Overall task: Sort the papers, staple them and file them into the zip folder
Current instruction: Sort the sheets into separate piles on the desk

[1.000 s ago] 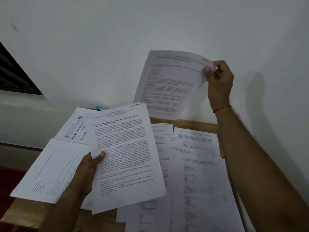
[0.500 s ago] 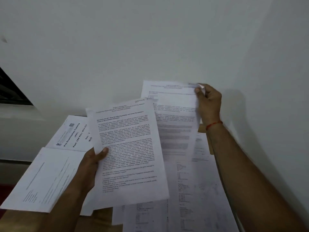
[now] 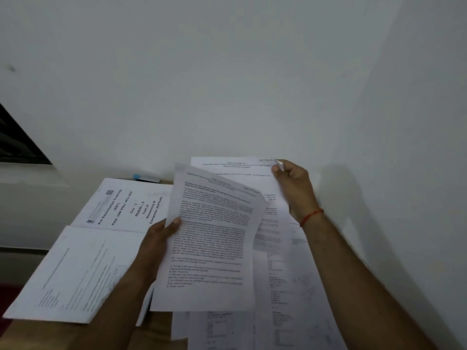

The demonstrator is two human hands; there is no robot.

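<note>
Across the table (image 3: 151, 334): wooden top against a white wall (image 3: 227, 72), mostly covered by printed pages.
Loose papers (image 3: 298, 286): overlapping, flat on the table's right part.
Cover sheet (image 3: 121, 205): headed "Pre Examination Training", flat at left; another printed sheet (image 3: 75, 274) lies just in front of it.
Passage sheet (image 3: 214, 243): dense text, held above the table and overlapping the sheet behind.
Section sheet (image 3: 235, 168): raised near the wall, "SECTION" handwritten at its top.
Left hand (image 3: 156, 243): grips the passage sheet's left edge, thumb on top, fingers hidden behind.
Right hand (image 3: 295, 188): pinches the section sheet's top right corner.
Red thread (image 3: 312, 215): around the right wrist.
Blue object (image 3: 137, 176): at the far edge, too small to identify.
</note>
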